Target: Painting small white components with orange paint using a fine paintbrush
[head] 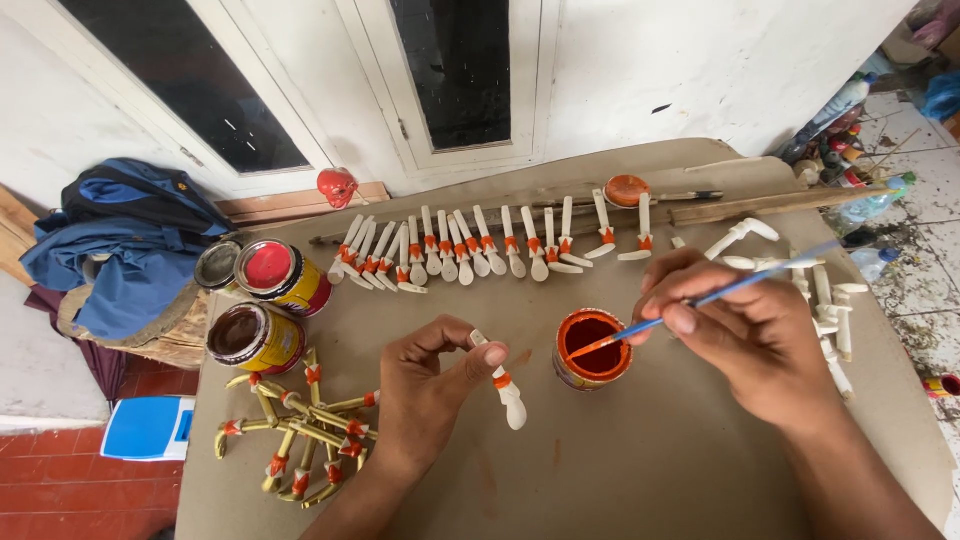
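You're pinching white piece (503, 385) in left hand (425, 395), right hand (750, 335) fingers gripping brush (700, 300), dipping orange paint can (593, 348); overloading risks drips on table (650, 450).

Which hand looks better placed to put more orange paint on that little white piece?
The right hand, most likely: it holds the blue brush, bristles over the orange paint can. The left hand only pinches the white piece.

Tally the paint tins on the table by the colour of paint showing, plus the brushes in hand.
Orange paint tin: 1
Red paint tin: 1
Brown paint tin: 1
Blue-handled brush, in right hand: 1
Total: 4
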